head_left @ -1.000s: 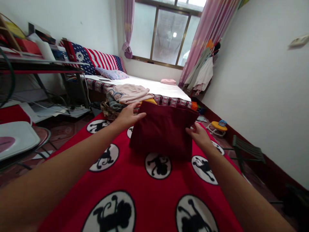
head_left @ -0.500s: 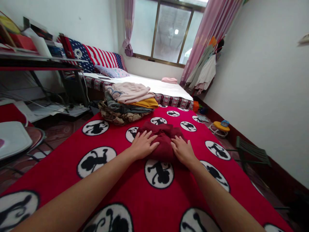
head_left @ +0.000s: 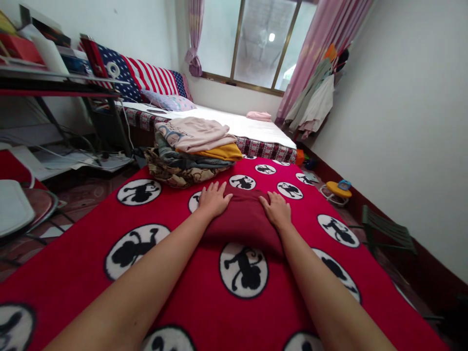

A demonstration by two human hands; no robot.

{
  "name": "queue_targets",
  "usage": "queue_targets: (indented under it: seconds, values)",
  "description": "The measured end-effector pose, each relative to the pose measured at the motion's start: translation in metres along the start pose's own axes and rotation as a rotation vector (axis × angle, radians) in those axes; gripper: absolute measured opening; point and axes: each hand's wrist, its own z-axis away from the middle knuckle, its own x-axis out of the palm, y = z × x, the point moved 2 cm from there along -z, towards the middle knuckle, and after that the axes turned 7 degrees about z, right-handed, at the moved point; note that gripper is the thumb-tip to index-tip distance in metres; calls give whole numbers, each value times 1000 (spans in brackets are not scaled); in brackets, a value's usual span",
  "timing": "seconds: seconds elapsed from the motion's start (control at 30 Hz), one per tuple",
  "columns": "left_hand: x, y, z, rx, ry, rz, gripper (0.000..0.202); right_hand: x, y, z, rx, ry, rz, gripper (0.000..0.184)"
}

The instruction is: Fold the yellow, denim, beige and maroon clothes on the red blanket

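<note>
A folded dark red garment (head_left: 243, 222) lies flat on a red blanket (head_left: 204, 287) printed with white circles and black figures. My left hand (head_left: 214, 199) rests palm down on the garment's far left corner, fingers stretched out. Flat on the far right corner lies my right hand (head_left: 277, 209), its fingers spread too. Neither hand grips anything. Just beyond the garment stands a stack of folded clothes (head_left: 193, 151) with a pink piece on top and a yellow one under it.
A bed (head_left: 252, 131) with a white sheet and flag-pattern pillows stands under the window. A cluttered metal shelf (head_left: 54, 83) and chairs are at the left. Clothes hang at the right by the pink curtain. A green folding chair (head_left: 387, 231) and toys sit on the floor at right.
The dark red garment was held up a second ago, then laid down and folded smaller. Both hands now press flat on its far corners, and it lies smoother.
</note>
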Motion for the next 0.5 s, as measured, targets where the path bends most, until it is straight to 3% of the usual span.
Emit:
queue_targets:
  seconds: [0.17,0.27,0.33,0.4,0.43,0.5]
  values:
    - [-7,-1,15,-1,299,-37,53,-10,1,12,237,180,-46,67]
    - [-13,-2,27,-48,355,-49,58,-14,0,25,269,232,-91,60]
    - [-15,-6,34,-71,343,-2,59,-23,-8,40,163,332,-127,47]
    - [-16,-13,40,-80,334,98,58,-37,-26,61,-35,440,-186,38]
    - [-16,-17,43,-73,338,172,57,-44,-38,73,-151,447,-217,37]
    - [-15,-26,46,-58,368,365,55,-57,-67,96,-365,335,-219,40]
